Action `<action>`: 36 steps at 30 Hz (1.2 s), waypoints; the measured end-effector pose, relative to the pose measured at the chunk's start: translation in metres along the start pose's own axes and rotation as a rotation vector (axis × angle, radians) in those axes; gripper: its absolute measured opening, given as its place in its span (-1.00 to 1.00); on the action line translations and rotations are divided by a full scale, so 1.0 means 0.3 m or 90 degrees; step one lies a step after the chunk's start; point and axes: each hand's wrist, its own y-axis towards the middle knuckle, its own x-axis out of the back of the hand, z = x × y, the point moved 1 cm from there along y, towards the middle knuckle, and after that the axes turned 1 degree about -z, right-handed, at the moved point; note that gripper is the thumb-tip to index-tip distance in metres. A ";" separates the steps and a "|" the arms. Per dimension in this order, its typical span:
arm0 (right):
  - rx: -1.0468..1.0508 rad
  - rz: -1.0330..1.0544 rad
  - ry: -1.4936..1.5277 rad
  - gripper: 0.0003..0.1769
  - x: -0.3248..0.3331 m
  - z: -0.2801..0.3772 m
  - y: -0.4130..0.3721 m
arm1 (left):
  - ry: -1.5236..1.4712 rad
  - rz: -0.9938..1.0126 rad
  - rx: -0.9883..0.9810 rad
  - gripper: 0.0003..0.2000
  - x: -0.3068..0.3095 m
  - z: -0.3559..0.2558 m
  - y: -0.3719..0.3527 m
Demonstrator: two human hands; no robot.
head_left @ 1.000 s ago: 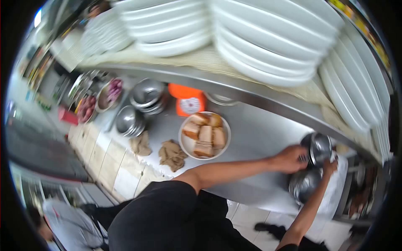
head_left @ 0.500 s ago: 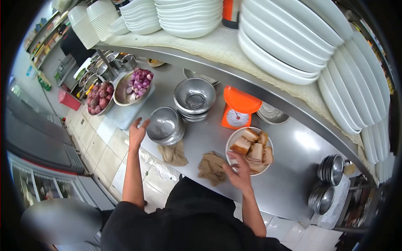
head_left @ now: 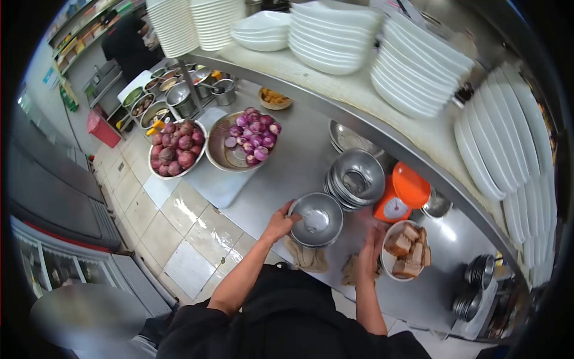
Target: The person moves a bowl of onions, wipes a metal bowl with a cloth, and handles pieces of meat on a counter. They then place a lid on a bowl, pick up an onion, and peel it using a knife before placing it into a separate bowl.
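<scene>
My left hand [head_left: 281,222] is at the left rim of a shiny metal bowl [head_left: 317,219], its thumb and fingers closed on the edge. A crumpled tan cloth [head_left: 308,256] lies just below that bowl. My right hand [head_left: 371,248], a little blurred, has its fingers stretched out and holds nothing. It is close to the left side of a white bowl [head_left: 387,269] of browned pork belly chunks [head_left: 411,248]. A second tan cloth [head_left: 351,272] lies partly hidden behind my right wrist. Another stack of metal bowls [head_left: 357,179] stands behind the first bowl.
An orange kitchen scale [head_left: 396,206] stands behind the pork. To the left are a bowl of unpeeled red onions [head_left: 177,149], a bowl of peeled onions [head_left: 257,134] and a white cutting board [head_left: 224,190]. A shelf [head_left: 335,90] with stacked white dishes overhangs the counter. A person [head_left: 128,45] stands far back.
The view has swung left, so the counter items appear further right. My left hand has closed on the metal bowl's rim. My right hand has shifted from the pork bowl's near edge to its left side.
</scene>
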 end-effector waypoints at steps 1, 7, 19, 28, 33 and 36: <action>0.089 -0.015 -0.052 -0.43 -0.009 0.035 -0.041 | -0.011 -0.013 -0.001 -0.33 0.019 -0.024 -0.009; 0.303 0.187 -0.026 -0.60 -0.258 0.333 -0.052 | 0.234 -0.089 -0.042 -0.28 0.135 -0.077 -0.119; -0.227 0.364 -0.101 -0.39 -1.354 0.022 0.790 | 0.336 0.211 0.125 -0.65 0.723 0.027 -0.219; 0.385 0.633 -0.447 -0.41 -1.616 -0.188 1.022 | 0.471 -0.083 0.440 -0.62 1.247 0.558 -0.396; 0.377 0.663 -0.483 -0.65 -1.591 -0.236 1.166 | 0.228 -0.274 0.505 -0.67 1.318 0.725 -0.476; 0.471 0.559 -0.535 -0.74 -1.608 -0.194 1.094 | 0.000 -0.397 0.541 -0.65 1.291 0.692 -0.553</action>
